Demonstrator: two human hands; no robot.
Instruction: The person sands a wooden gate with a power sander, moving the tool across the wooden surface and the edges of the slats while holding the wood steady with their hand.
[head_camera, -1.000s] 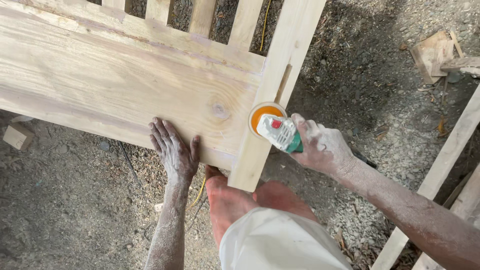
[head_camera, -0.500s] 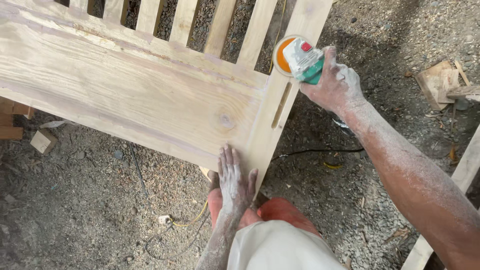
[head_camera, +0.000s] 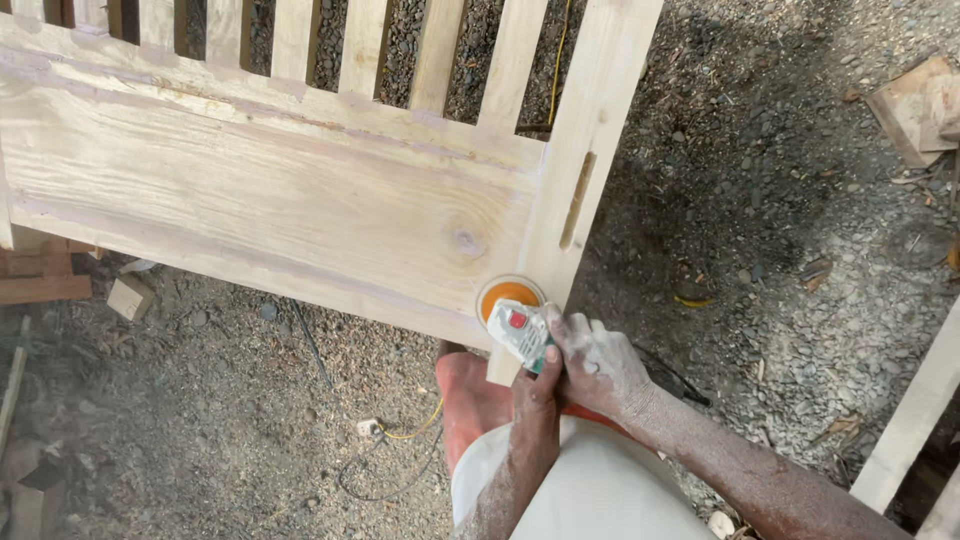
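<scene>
Both hands are on the sander (head_camera: 522, 330) at the near right corner of the wooden panel (head_camera: 270, 205). The right hand (head_camera: 600, 362), caked in pale dust, wraps its fingers around the tool's green and white body from the right, forearm running off to the lower right. The left hand (head_camera: 537, 395) comes up from below, fingers closed against the body just under the red switch, wrist nearly straight. The orange sanding disc (head_camera: 508, 297) lies flat on the wood, right where the broad plank meets the upright post (head_camera: 585, 140).

The panel is bare, light timber with strong grain and a dark knot (head_camera: 466, 241) just left of the disc; a narrow slot (head_camera: 578, 199) is cut into the post, and a row of slats (head_camera: 437, 50) runs along the far edge. Beneath it is grey gravel (head_camera: 780, 200) strewn with chips. A yellow cord (head_camera: 415, 430) and plug lie near the person's bare foot (head_camera: 470, 395), white cloth (head_camera: 590, 495) covers the lap, and wood offcuts (head_camera: 130, 296) lie to the left. A pale plank (head_camera: 915, 410) leans at the right edge.
</scene>
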